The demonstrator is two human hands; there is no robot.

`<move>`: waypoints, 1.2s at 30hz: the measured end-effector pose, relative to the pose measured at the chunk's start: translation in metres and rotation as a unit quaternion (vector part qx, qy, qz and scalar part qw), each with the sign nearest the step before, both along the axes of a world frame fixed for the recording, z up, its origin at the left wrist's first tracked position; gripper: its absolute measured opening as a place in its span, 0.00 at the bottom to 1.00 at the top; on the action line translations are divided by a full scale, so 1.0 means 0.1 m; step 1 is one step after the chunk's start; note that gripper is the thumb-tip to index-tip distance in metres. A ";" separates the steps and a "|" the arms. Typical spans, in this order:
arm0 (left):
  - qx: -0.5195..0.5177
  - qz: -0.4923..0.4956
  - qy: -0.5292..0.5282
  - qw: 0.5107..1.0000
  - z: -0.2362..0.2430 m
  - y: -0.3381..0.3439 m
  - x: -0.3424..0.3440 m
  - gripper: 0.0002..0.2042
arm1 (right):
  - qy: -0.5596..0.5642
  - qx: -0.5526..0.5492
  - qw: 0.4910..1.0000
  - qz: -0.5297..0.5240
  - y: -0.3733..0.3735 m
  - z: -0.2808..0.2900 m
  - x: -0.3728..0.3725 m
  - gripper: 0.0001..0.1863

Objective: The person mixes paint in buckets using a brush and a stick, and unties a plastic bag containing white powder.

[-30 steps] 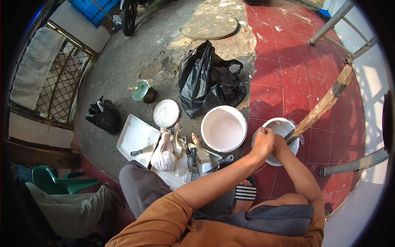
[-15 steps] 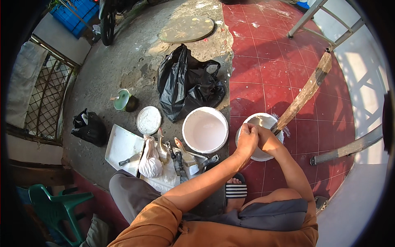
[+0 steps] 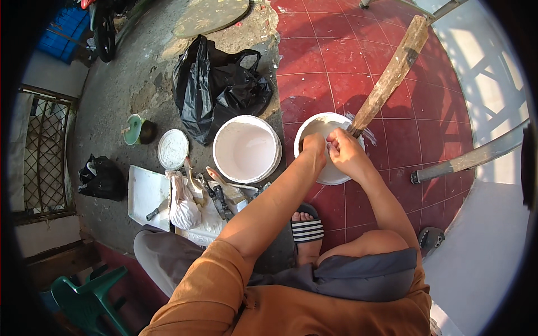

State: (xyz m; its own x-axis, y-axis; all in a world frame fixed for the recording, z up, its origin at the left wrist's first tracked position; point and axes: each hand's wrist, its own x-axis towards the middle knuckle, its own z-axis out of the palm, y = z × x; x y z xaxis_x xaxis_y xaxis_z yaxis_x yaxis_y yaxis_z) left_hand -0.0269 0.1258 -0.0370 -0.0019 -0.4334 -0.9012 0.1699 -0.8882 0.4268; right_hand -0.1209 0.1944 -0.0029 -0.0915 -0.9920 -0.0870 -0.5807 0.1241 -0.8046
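Note:
Both hands hang over the mouth of a white bucket (image 3: 330, 178) on the red tiles. My left hand (image 3: 314, 147) is closed in a fist at its left side, the fingertips hidden behind it. My right hand (image 3: 346, 154) is curled with thumb and fingers pinched, close beside the left. What either one holds, if anything, is too small or hidden to make out. A rough wooden plank (image 3: 390, 78) slants up and right from the bucket's rim, just beyond my right hand. Pale frayed strands (image 3: 368, 135) show by its lower end.
To the left stand a larger white bucket (image 3: 246, 149), a black plastic bag (image 3: 221, 87), a round white lid (image 3: 174, 149) and a green cup (image 3: 134, 130). A white tray (image 3: 147, 193), a tied white bag (image 3: 184, 207) and several scrapers (image 3: 219, 203) lie near my knee. A metal leg (image 3: 471, 159) crosses at right.
My hands, pinched together before, have come slightly apart over the bucket. The whole view has shifted, so the floor things appear further left and higher.

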 end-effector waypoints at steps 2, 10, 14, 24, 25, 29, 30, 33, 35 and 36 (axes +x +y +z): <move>0.015 0.001 0.032 0.999 -0.10 0.01 -0.14 0.26 | 0.041 -0.017 0.999 0.020 0.02 0.00 -0.12 0.07; 0.073 0.016 0.036 0.997 -0.47 0.03 -0.16 0.18 | 0.037 -0.007 0.999 0.037 0.02 0.06 -0.16 0.08; 0.044 0.011 0.071 0.996 -0.18 0.14 -0.12 0.18 | 0.050 -0.012 0.998 0.048 -0.03 0.05 -0.17 0.10; -0.125 -0.052 0.039 0.990 0.11 0.43 0.00 0.26 | 0.007 0.122 0.992 0.015 -0.27 -0.01 -0.07 0.23; -0.134 -0.013 0.051 0.990 0.16 0.48 0.05 0.25 | 0.040 0.151 0.987 0.027 -0.29 0.03 -0.03 0.22; -0.133 -0.030 0.091 0.986 0.36 0.51 0.13 0.26 | 0.087 0.128 0.988 0.007 -0.18 -0.06 0.05 0.19; -0.149 -0.051 0.087 0.984 0.48 0.50 0.12 0.27 | 0.113 0.117 0.987 -0.012 -0.16 -0.07 0.05 0.18; -0.158 -0.082 0.056 0.982 0.35 0.39 0.08 0.30 | 0.067 0.098 0.992 -0.042 -0.17 -0.11 0.10 0.14; -0.151 -0.097 0.031 0.983 0.28 0.37 0.07 0.31 | 0.147 0.094 0.984 -0.022 -0.17 0.08 0.14 0.12; -0.161 -0.102 0.020 0.981 0.29 0.37 0.05 0.32 | 0.166 0.078 0.983 -0.006 -0.16 0.12 0.13 0.11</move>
